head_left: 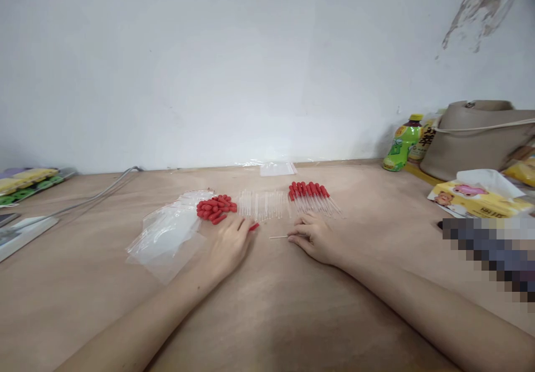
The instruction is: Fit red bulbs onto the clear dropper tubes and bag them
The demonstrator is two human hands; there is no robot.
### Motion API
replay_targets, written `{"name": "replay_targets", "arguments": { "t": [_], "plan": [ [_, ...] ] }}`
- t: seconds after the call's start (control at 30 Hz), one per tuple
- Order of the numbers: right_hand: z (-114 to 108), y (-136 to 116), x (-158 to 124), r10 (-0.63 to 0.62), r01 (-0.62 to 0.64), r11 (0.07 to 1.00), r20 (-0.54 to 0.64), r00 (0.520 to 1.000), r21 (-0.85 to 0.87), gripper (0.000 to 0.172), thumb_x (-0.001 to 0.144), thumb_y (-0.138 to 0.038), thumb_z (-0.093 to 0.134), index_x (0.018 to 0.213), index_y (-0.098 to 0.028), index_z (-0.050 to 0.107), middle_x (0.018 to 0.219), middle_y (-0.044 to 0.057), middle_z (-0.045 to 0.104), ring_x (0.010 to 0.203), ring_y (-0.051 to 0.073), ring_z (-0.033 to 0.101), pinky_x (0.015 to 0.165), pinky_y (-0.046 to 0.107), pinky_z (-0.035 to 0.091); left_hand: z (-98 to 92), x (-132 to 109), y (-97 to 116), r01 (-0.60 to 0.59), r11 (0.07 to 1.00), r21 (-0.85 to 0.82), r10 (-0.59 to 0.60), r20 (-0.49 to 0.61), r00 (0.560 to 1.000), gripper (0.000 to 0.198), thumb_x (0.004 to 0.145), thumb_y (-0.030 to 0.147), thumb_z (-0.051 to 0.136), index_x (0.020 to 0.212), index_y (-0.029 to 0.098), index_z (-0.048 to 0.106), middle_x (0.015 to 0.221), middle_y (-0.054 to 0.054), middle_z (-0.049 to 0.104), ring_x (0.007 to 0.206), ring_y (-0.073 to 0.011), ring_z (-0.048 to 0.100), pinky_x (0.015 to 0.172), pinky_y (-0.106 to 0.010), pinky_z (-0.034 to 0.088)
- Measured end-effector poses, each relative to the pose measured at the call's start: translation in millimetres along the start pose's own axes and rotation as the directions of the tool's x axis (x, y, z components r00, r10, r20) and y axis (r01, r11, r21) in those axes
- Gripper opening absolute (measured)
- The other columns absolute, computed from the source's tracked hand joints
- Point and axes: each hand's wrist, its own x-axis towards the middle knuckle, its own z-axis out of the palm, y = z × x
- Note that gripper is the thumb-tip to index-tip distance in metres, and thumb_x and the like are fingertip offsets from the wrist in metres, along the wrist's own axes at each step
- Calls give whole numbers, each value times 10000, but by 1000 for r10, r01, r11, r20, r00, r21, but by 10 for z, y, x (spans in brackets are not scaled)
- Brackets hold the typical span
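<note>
My left hand (229, 241) is closed on a red rubber bulb (254, 227), whose end sticks out past the fingertips. Across from it, my right hand (314, 238) pinches a thin clear tube (276, 237) that points left toward the bulb, with a gap between the two. A heap of loose red bulbs (215, 207) lies just beyond my left hand. Bare clear tubes (261, 205) are spread in a row in the middle. Beyond my right hand lies a row of droppers (311, 194), clear tubes with red bulbs on their far ends.
Clear plastic bags (167, 238) lie left of the heap, and another small bag (278, 169) is by the wall. A grey cable (104, 191) runs along the left. At right stand a green bottle (403, 143), a beige bag (476, 138) and a yellow tissue pack (476, 196).
</note>
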Motion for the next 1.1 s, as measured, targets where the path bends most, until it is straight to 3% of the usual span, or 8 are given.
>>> {"name": "replay_targets", "arguments": {
  "t": [0.13,0.33,0.5,0.8,1.1],
  "plan": [
    [-10,-9,-1,28,-28,1000,-6,1000,5,118,804,-189,515,719,-168,595,766,41,565,784,163,476,730,313,382,90,-21,130,-28,962,-273,46,57,997,223,879,245,377,966,193,575,879,-53,552,775,-167,540,703,-289,437],
    [-29,-30,-13,76,-76,997,-29,997,0,101,823,-184,471,767,-172,553,767,32,590,772,161,498,725,310,368,122,3,142,17,904,-427,-20,-4,1000,196,851,266,444,835,191,625,813,-34,538,763,-153,524,701,-283,427],
    [-96,-111,-15,76,-76,997,-41,996,5,130,838,-190,440,789,-180,559,754,17,616,716,140,528,711,295,366,127,11,168,58,842,-537,-80,-18,997,165,864,272,429,895,181,563,837,-26,590,774,-147,549,692,-267,430],
    [4,-42,-37,38,-31,996,-85,996,83,150,863,-209,409,807,-183,546,749,3,626,678,123,538,717,297,360,142,1,153,55,792,-608,-60,12,998,149,864,265,432,909,184,549,843,-4,620,768,-131,564,688,-236,433],
    [-9,2,-38,-31,29,992,10,999,126,175,878,-215,397,847,-200,569,780,-4,622,699,114,541,731,289,316,140,-17,173,96,753,-651,-21,122,992,175,857,290,449,886,196,594,788,17,628,709,-112,565,656,-204,434]
  ]
}}
